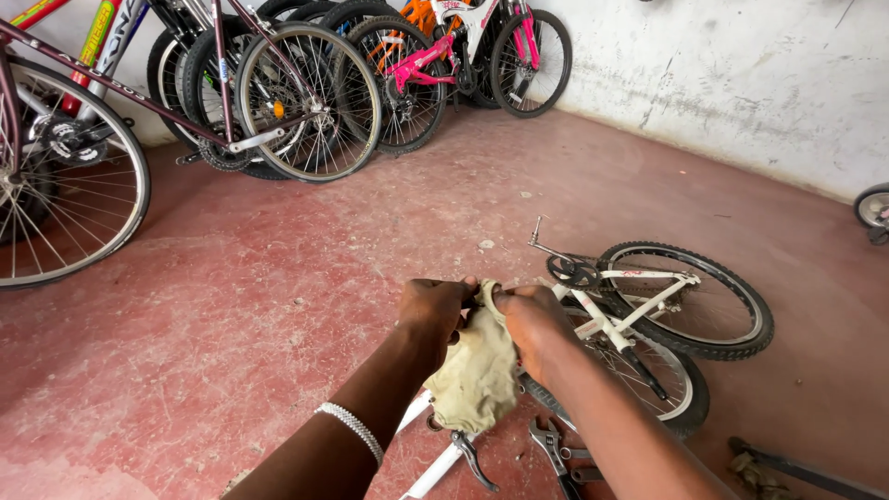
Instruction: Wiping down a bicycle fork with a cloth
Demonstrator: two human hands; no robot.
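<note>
Head view: no packages or signs show. A worn red floor (278,278) meets a scuffed white wall (741,83). Several bicycles (306,93) lean against the wall, well beyond the fingers. A small white bicycle (648,306) lies on the floor just beyond and right of the hands. The left hand (433,310) and right hand (532,324) each have fingers closed on the top edge of a pale yellow rag (477,375), which hangs below them. Pliers (553,449) lie on the floor below the right hand.
</note>
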